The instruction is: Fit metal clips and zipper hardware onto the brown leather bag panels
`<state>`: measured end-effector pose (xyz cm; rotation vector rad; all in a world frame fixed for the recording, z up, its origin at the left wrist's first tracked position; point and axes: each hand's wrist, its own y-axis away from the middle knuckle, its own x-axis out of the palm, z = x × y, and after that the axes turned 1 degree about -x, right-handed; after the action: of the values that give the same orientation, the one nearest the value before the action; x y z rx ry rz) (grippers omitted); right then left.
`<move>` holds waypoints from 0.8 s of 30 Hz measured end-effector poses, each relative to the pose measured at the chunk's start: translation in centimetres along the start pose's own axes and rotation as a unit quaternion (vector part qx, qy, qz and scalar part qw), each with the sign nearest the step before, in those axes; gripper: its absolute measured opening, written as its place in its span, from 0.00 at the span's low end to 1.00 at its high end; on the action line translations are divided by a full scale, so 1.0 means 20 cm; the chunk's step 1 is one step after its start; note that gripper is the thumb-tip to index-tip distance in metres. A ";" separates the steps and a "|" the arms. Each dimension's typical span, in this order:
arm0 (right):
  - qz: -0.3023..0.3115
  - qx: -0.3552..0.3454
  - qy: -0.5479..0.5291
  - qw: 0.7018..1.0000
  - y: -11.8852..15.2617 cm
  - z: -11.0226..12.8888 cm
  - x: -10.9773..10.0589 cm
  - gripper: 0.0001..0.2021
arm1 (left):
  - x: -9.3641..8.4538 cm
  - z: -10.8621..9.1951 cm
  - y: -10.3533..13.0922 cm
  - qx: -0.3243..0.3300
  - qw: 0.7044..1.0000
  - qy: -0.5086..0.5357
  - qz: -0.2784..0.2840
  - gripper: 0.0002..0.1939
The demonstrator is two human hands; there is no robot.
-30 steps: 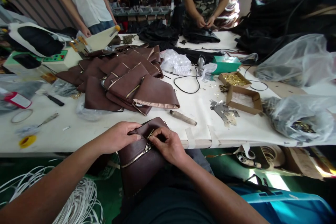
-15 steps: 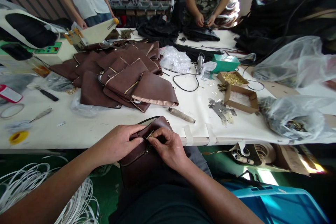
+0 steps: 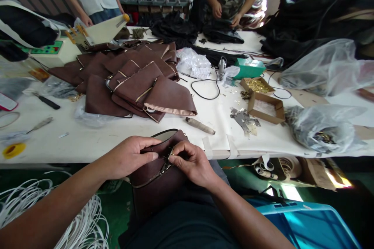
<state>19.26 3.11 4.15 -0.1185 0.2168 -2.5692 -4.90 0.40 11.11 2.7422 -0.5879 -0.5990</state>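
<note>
A dark brown leather piece [image 3: 154, 194] with a curved metal zipper [image 3: 150, 181] rests on my lap against the table's front edge. My left hand [image 3: 131, 157] grips its upper left edge, thumb on the outside and fingers over the rim. At the zipper's upper end, my right hand [image 3: 189, 161] pinches a small brass-coloured metal part between thumb and forefinger. Beyond my hands, a heap of similar brown leather pieces [image 3: 137, 81] lies on the white table [image 3: 96, 144]. A wrapped stick-like tool [image 3: 200, 125] is right of the heap.
Cardboard boxes [image 3: 266, 107], metal plates [image 3: 244, 120] and a plastic bag of hardware [image 3: 324, 132] are on the right. A machine [image 3: 67, 52] stands back left. Two people work across the table. Below are a blue crate [image 3: 315, 221] and white cords [image 3: 84, 214].
My right hand has turned the small metal part, which now hangs lower and more upright near the zipper. The far person's hands have moved apart. The whole view has shifted slightly.
</note>
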 end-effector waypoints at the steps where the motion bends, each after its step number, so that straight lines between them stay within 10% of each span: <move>1: -0.003 -0.005 -0.008 1.000 0.01 0.00 0.00 0.10 | 0.00 0.01 0.00 -0.007 1.000 0.025 0.008 0.23; 10: -0.032 -0.015 -0.018 0.999 0.01 -0.01 0.02 0.10 | -0.01 0.02 -0.02 -0.004 0.998 0.059 0.006 0.25; 24: -0.039 0.016 0.114 0.993 0.05 0.11 0.04 0.07 | 0.08 -0.06 0.03 0.060 0.972 -0.218 -0.069 0.24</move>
<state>19.33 1.53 6.08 0.1831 0.2594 -2.6606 -3.09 -0.58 11.82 2.7890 -0.5412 -1.2586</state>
